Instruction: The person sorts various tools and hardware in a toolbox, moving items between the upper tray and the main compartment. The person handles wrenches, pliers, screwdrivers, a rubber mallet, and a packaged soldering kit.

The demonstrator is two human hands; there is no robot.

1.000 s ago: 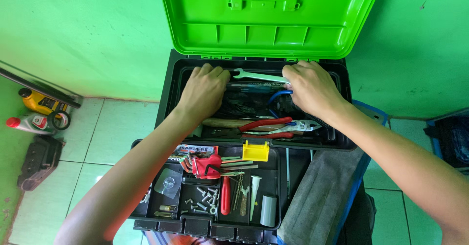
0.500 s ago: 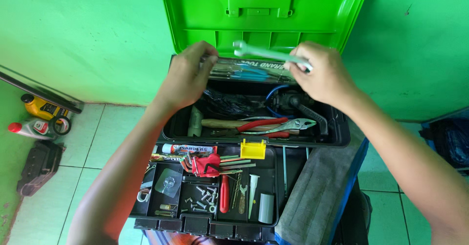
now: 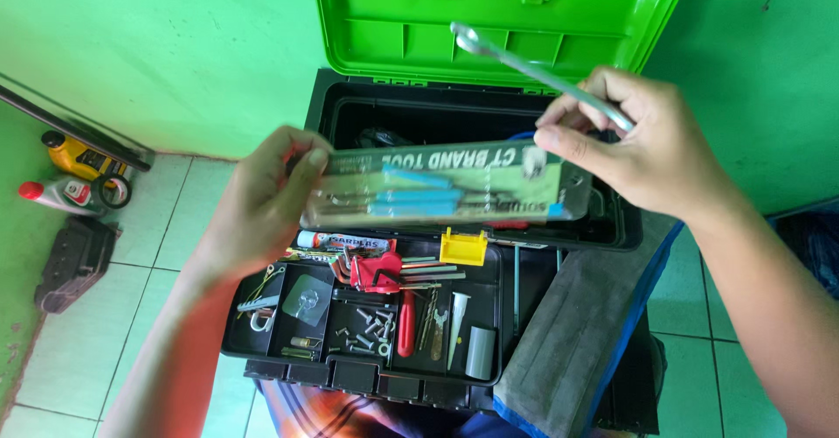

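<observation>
left hand grip: pinches clear blister pack of blue-handled tools, held level | right hand grip: clasps pack's other end plus slim silver spanner, probably thumb-pinned | below: black toolbox

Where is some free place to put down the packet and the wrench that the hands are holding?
Free: grey cloth right of the tray, and floor tiles between tray and dark pouch. Crowded: every tray compartment, and the corner with bottles.

A bright green lid is seen on a black toolbox; blue-handled tools are shown in the clear blister pack.
</observation>
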